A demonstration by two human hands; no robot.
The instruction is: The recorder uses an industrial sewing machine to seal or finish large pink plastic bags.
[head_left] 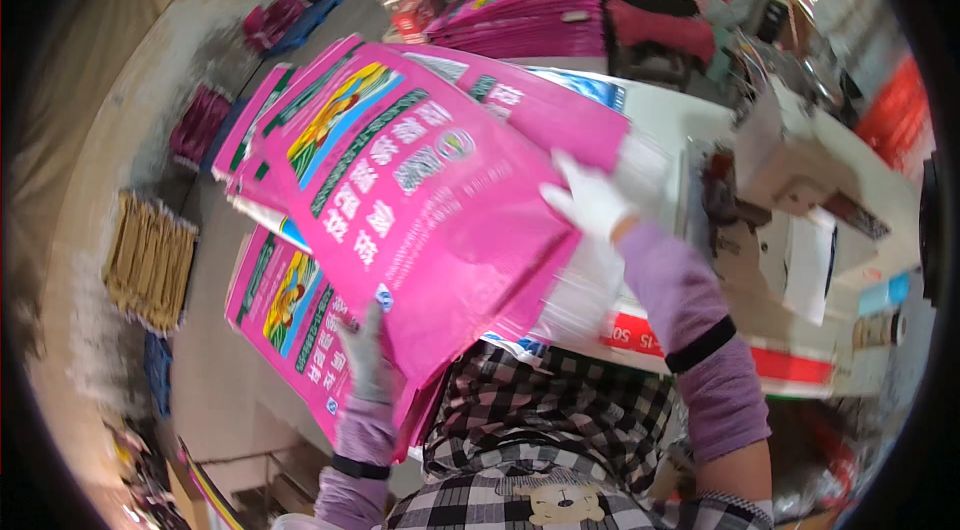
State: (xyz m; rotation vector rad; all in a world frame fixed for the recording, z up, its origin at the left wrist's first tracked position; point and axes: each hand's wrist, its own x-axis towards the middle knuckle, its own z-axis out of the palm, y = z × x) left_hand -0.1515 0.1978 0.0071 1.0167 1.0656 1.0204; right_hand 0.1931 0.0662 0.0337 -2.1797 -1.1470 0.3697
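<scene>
A large pink printed bag (pixel 470 240), flat and slightly curved, lies tilted across the middle in front of me. My right hand (pixel 592 202), in a white glove, holds its right edge, with finger and thumb over the top face. At its lower left edge is my left hand (pixel 368 362), in a greyish glove. The left thumb points up along that edge, and the other fingers are partly hidden. Beneath lie more pink bags, among them a lower-left pile (pixel 275 315) and one at the upper right (pixel 570 115).
On the right a pale sewing machine (pixel 800 155) stands on a white table (pixel 655 115). Clear plastic (pixel 590 295) lies by my right forearm. Behind are a stack of pink bags (pixel 530 15) and a stool (pixel 660 35). Tan bundles (pixel 150 260) and purple bundles (pixel 200 125) sit along the left wall.
</scene>
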